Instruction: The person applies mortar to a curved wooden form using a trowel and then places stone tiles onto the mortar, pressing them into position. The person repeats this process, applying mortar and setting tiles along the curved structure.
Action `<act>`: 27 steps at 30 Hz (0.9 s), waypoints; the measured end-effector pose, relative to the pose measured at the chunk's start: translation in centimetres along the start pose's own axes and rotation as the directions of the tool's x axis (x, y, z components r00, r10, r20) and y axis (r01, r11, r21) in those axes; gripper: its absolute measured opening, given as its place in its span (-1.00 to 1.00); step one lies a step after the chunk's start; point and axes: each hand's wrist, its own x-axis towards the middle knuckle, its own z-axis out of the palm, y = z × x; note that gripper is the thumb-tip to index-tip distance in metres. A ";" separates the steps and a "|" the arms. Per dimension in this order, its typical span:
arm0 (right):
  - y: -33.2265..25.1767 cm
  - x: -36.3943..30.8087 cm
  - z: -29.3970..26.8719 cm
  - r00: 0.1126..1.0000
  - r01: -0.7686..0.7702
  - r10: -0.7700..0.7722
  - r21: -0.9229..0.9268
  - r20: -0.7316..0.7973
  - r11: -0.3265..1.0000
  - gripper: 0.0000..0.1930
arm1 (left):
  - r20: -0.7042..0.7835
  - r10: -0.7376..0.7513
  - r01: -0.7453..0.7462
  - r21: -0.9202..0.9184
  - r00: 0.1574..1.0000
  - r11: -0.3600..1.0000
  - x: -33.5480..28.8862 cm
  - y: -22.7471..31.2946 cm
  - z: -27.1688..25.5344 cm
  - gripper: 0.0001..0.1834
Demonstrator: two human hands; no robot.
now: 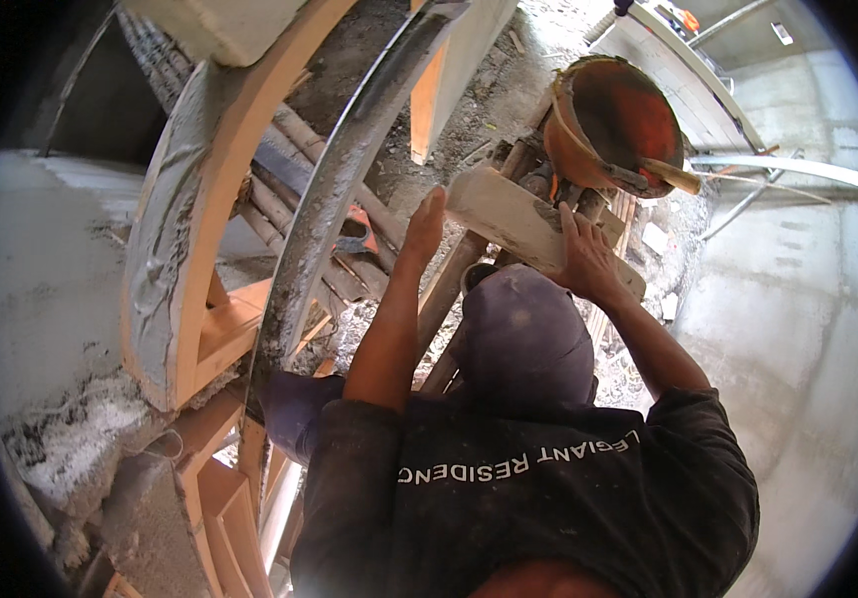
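A long pale grey block (pixel 514 214) lies slantwise in front of me across poles and rough boards. My right hand (pixel 585 249) grips its right part, with the fingers bent over the far edge. My left hand (pixel 428 219) stands on edge beside the block's left end, fingers stretched out. Whether its palm touches the block I cannot tell. Just beyond the block is a dirty orange bucket (pixel 563 110), dark inside, with a wooden-handled tool (pixel 670 176) across its near rim. My knee (pixel 523 334) in dusty purple-grey cloth hides the space nearest the block.
A curved wooden frame (pixel 234 130) smeared with grey mortar stands at my left, beside a curved, mortar-stained strip (pixel 334 169). Round poles (pixel 299 135) and a red-handled tool (pixel 361 237) lie beyond it. A grey wall (pixel 788 319) rises on the right. Rubble covers the floor ahead.
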 end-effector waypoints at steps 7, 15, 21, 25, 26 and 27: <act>0.3 1.9 -1.0 0.989 -0.009 -0.004 0.085 0.145 0.996 -0.04 | -0.090 -0.206 0.212 0.074 0.975 0.974 -2.4 -7.2 -2.8 -0.35; -4.5 -0.5 -12.1 0.986 0.134 -0.155 0.270 0.059 0.954 -0.13 | 0.383 0.242 -0.208 -0.128 0.892 0.970 -3.9 -7.2 2.0 -0.51; -10.2 -3.0 -24.1 0.975 0.217 -0.215 0.030 -0.050 0.976 -0.04 | 0.343 0.380 -0.134 -0.565 0.859 0.814 -6.7 7.1 0.5 -0.50; -11.9 -2.5 -30.0 0.844 0.468 -0.506 -0.218 -0.176 0.857 0.02 | 0.060 0.443 -0.211 -0.816 0.895 0.538 -10.6 14.0 -2.0 -0.47; -13.6 -2.1 -31.6 0.832 0.503 -0.536 -0.209 -0.146 0.838 0.02 | 0.013 0.472 -0.302 -0.753 0.881 0.584 -11.2 14.6 -3.5 -0.44; -15.1 -1.3 -32.4 0.778 0.591 -0.615 -0.178 -0.133 0.786 0.00 | -0.038 0.473 -0.349 -0.727 0.880 0.591 -12.4 15.5 -5.2 -0.46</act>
